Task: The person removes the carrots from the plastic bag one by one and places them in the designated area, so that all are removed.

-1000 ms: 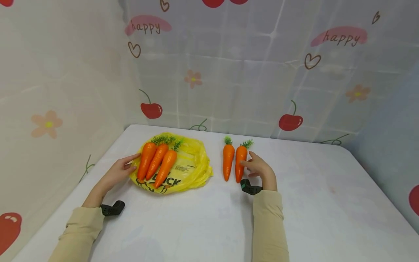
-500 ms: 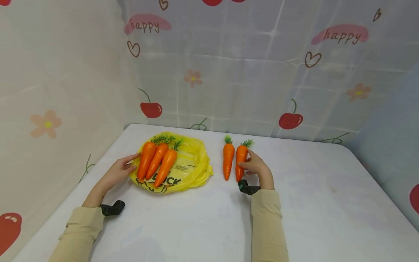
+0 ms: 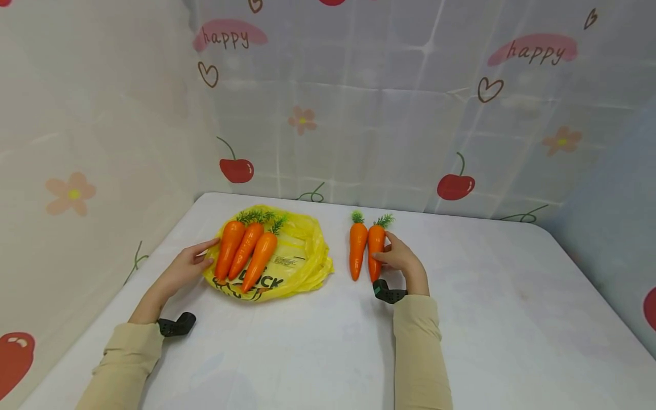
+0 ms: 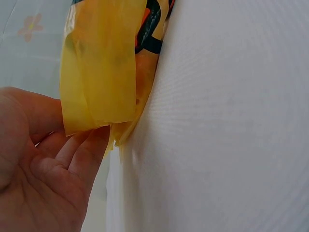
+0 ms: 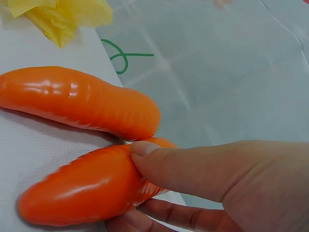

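In the head view, three toy carrots (image 3: 246, 251) lie side by side on a yellow plastic bag (image 3: 294, 282). My left hand (image 3: 187, 269) touches the bag's left edge, its thumb and index finger reaching out apart from each other. The left wrist view has the fingertips of that hand (image 4: 58, 169) hidden behind the bag's yellow film (image 4: 99, 72). To the right of the bag, my right hand (image 3: 405, 257) pinches a toy carrot (image 3: 376, 240) between thumb and fingers. Close on its left lies another carrot (image 3: 357, 250), leafy end away from me.
A white cloth (image 3: 287, 353) covers the table. Behind it rises a curtain (image 3: 359, 125) printed with cherries, flowers and hearts, with more sheeting on both sides. Each wrist wears a black camera, such as the right one (image 3: 388, 292).
My right hand has moved slightly left and brought its thumb and fingers onto the right-hand carrot, which has shifted a little toward its neighbour. The left hand and bag stay put.
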`<control>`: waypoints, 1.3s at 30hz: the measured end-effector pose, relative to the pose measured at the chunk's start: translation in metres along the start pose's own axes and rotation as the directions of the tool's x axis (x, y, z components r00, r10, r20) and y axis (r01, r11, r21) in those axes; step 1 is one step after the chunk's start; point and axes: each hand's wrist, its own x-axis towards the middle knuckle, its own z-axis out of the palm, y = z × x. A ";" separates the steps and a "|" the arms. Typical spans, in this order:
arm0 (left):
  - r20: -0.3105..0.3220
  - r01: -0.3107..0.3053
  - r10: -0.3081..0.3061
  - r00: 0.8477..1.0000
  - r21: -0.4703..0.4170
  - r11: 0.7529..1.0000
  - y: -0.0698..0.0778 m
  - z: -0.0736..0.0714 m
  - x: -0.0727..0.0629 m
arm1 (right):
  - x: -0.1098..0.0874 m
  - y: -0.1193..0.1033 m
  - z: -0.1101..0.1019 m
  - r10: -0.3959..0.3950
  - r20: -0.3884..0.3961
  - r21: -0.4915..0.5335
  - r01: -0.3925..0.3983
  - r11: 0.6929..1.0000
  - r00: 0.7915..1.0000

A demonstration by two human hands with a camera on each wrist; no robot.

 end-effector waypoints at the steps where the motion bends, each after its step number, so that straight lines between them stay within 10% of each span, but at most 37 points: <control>1: 0.001 0.003 -0.003 1.000 0.001 1.000 0.000 0.000 0.000 | 0.000 0.000 0.000 0.002 0.000 0.001 -0.002 1.000 1.000; 39: 0.009 0.023 -0.023 1.000 0.003 1.000 0.000 -0.001 0.002 | -0.008 -0.026 -0.008 -0.058 -0.133 -0.156 0.037 0.987 0.989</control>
